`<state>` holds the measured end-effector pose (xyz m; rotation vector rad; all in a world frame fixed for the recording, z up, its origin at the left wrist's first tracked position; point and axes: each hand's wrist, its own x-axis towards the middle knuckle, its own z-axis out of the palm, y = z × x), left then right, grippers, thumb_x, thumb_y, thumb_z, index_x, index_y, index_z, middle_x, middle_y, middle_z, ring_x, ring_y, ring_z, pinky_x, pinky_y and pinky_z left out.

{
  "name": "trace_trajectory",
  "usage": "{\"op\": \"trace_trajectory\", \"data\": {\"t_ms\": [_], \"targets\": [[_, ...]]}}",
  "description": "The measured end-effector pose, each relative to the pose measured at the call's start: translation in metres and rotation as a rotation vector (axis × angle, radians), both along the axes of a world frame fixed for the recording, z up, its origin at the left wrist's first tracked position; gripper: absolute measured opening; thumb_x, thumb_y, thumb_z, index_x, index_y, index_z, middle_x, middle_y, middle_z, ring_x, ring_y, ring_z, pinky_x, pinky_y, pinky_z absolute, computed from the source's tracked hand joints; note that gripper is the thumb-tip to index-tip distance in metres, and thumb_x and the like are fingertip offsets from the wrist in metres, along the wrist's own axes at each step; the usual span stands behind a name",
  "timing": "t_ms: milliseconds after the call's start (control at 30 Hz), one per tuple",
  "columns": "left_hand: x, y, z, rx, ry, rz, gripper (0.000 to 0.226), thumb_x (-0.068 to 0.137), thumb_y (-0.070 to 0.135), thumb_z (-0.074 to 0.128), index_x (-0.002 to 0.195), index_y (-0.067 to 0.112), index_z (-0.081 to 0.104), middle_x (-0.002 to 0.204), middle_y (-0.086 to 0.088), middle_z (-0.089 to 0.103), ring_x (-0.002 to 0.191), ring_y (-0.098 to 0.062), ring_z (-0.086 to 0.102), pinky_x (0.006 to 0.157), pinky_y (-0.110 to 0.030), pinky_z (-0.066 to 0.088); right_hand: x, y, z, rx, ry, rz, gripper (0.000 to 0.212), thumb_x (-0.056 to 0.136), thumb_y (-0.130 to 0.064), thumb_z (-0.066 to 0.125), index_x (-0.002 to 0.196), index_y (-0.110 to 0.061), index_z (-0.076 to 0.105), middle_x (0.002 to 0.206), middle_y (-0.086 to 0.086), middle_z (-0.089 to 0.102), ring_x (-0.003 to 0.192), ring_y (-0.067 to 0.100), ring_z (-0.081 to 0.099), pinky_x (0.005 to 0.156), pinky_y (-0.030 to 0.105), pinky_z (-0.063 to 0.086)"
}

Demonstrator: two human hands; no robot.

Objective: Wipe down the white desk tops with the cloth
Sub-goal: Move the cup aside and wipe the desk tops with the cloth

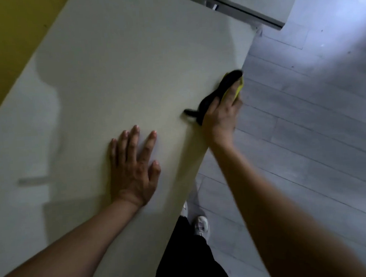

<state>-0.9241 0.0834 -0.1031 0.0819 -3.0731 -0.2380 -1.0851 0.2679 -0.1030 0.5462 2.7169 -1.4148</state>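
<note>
My right hand [220, 116] grips cloth [220, 91] at worktop [120, 78] right edge, cloth's long axis along that edge. My left hand [134, 165] rests flat mid-worktop, fingers spread. Unwiped span lies left of cloth; right hand nearer.

Seen from above, a person with both forearms bare, no sleeves reaching the wrists. The left hand [134, 169] and right hand [221, 116] carry no rings, watch or gloves that can be made out. Below, black trousers [185, 256] and a white lace-up sneaker [201, 225] with grey trim.
</note>
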Motion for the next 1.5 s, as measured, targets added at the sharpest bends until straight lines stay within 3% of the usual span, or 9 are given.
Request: {"op": "trace_trajectory", "data": {"t_ms": [200, 333, 467, 567, 700, 900, 1267, 1400, 1500], "targets": [[0.002, 0.003, 0.001, 0.0, -0.015, 0.009, 0.068, 0.098, 0.045, 0.035, 0.162, 0.025, 0.038, 0.17, -0.017, 0.028, 0.154, -0.044, 0.029, 0.126, -0.062, 0.015, 0.15, -0.03, 0.017, -0.098, -0.083, 0.097, 0.067, 0.109, -0.034, 0.032, 0.159, -0.042, -0.011, 0.169, -0.006, -0.009, 0.156, 0.027, 0.005, 0.12, 0.046, 0.021], [0.002, 0.002, 0.0, 0.011, -0.007, -0.001, 0.067, 0.099, 0.044, 0.035, 0.163, 0.025, 0.037, 0.17, -0.016, 0.027, 0.154, -0.043, 0.027, 0.127, -0.06, 0.013, 0.067, -0.01, 0.01, -0.053, -0.056, 0.071, 0.065, 0.109, -0.026, 0.035, 0.163, -0.028, -0.001, 0.17, 0.006, -0.005, 0.156, 0.027, 0.004, 0.123, 0.04, 0.014], [0.001, 0.003, -0.002, 0.012, 0.019, 0.001, 0.066, 0.1, 0.044, 0.034, 0.163, 0.027, 0.037, 0.17, -0.015, 0.028, 0.155, -0.042, 0.027, 0.128, -0.058, 0.012, -0.053, 0.02, 0.003, 0.033, -0.05, 0.053, 0.064, 0.107, -0.022, 0.035, 0.163, -0.023, 0.004, 0.168, 0.016, 0.002, 0.154, 0.035, 0.015, 0.122, 0.048, 0.026], [0.0, 0.002, -0.003, 0.007, 0.014, 0.008, 0.066, 0.099, 0.043, 0.035, 0.163, 0.028, 0.036, 0.17, -0.015, 0.029, 0.155, -0.041, 0.028, 0.128, -0.057, 0.011, -0.078, 0.029, 0.001, 0.02, -0.055, 0.043, 0.063, 0.107, -0.024, 0.033, 0.163, -0.024, 0.004, 0.167, 0.017, 0.007, 0.152, 0.035, 0.02, 0.121, 0.05, 0.029], [0.0, 0.002, -0.002, -0.006, 0.012, 0.017, 0.065, 0.099, 0.042, 0.035, 0.162, 0.028, 0.039, 0.169, -0.015, 0.03, 0.154, -0.042, 0.029, 0.128, -0.058, 0.013, 0.013, 0.004, -0.003, -0.009, 0.039, 0.059, 0.064, 0.105, -0.024, 0.031, 0.164, -0.02, 0.006, 0.166, 0.019, 0.009, 0.151, 0.038, 0.02, 0.117, 0.058, 0.033], [0.002, 0.002, -0.001, 0.003, 0.015, 0.003, 0.065, 0.097, 0.037, 0.039, 0.161, 0.025, 0.042, 0.168, -0.018, 0.033, 0.152, -0.044, 0.033, 0.127, -0.06, 0.016, 0.231, -0.049, 0.015, -0.111, -0.021, 0.113, 0.067, 0.109, -0.026, 0.035, 0.162, -0.034, -0.005, 0.169, -0.008, -0.015, 0.157, 0.018, -0.004, 0.12, 0.057, 0.03], [0.001, 0.002, 0.0, 0.012, -0.006, 0.022, 0.064, 0.099, 0.037, 0.035, 0.162, 0.03, 0.038, 0.171, -0.014, 0.028, 0.156, -0.04, 0.027, 0.129, -0.055, 0.009, 0.072, -0.015, 0.0, -0.032, -0.014, 0.028, 0.064, 0.108, -0.021, 0.036, 0.164, -0.024, 0.005, 0.168, 0.013, 0.004, 0.154, 0.03, 0.015, 0.122, 0.046, 0.026], [0.003, 0.002, 0.004, 0.034, -0.024, 0.018, 0.065, 0.096, 0.035, 0.036, 0.161, 0.028, 0.041, 0.169, -0.017, 0.03, 0.154, -0.043, 0.028, 0.129, -0.054, 0.008, 0.167, -0.039, 0.003, -0.068, 0.052, 0.059, 0.067, 0.105, -0.032, 0.036, 0.164, -0.024, 0.004, 0.169, 0.01, 0.002, 0.156, 0.03, 0.01, 0.122, 0.057, 0.026], [0.001, -0.002, 0.005, 0.061, -0.044, -0.009, 0.065, 0.096, 0.034, 0.038, 0.16, 0.024, 0.043, 0.167, -0.021, 0.032, 0.153, -0.046, 0.03, 0.128, -0.055, 0.009, 0.273, -0.061, 0.013, -0.109, -0.035, 0.107, 0.072, 0.105, -0.039, 0.04, 0.162, -0.035, -0.004, 0.17, -0.003, -0.01, 0.157, 0.019, 0.0, 0.124, 0.052, 0.023]]}}
